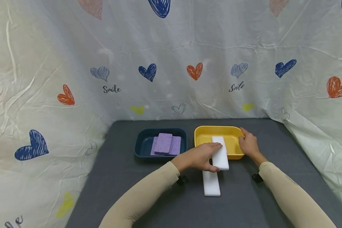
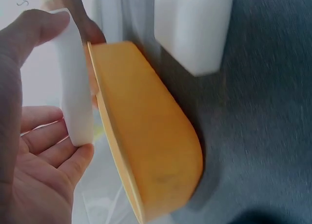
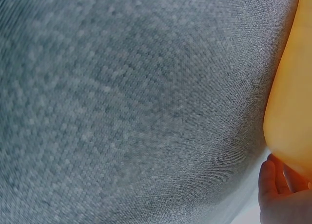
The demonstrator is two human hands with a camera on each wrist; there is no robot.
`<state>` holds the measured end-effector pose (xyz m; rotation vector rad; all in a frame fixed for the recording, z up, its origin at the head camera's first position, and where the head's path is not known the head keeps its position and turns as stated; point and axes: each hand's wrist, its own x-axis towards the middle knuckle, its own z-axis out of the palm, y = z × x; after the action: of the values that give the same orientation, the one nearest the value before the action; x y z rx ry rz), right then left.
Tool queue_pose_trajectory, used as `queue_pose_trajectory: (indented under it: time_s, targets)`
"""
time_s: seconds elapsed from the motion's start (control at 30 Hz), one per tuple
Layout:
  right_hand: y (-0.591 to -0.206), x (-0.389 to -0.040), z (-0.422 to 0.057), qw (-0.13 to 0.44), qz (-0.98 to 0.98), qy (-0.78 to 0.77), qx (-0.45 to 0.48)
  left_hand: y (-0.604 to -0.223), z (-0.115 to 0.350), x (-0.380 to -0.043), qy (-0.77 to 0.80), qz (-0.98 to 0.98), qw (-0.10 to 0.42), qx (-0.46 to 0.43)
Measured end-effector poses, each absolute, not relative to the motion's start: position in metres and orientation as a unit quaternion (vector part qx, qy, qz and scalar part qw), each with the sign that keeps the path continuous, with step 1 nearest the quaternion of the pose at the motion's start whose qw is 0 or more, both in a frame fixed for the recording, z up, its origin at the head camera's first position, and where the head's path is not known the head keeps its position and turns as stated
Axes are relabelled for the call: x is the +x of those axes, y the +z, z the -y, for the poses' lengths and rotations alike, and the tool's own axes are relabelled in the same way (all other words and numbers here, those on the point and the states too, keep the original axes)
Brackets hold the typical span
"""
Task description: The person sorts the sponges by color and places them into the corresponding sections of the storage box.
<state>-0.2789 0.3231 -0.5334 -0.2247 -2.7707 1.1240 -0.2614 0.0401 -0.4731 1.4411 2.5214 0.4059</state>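
Observation:
My left hand pinches a white rectangular sponge block between thumb and fingers. That block is held over the near rim of a yellow tray. In the left wrist view, the thumb lies on one edge of the block and the fingertips on the other. Another white block lies on the table in front of the tray, partly covered by the held one. At the tray's right side, my right hand grips the rim. The right wrist view shows its fingers against the tray's wall.
Left of the yellow tray stands a dark blue tray with purple sponges stacked in it. Both trays are on a grey cloth-covered table. A curtain printed with hearts hangs behind the table and along its sides.

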Motion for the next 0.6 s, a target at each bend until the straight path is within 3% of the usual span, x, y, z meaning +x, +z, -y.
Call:
queue_pose_trajectory:
  time_s: [0.6]
  targets:
    - [-0.535,-0.278,-0.324,0.060,0.917,0.388,-0.066,-0.475,-0.024,-0.303,0.157,-0.883,0.045,0.440]
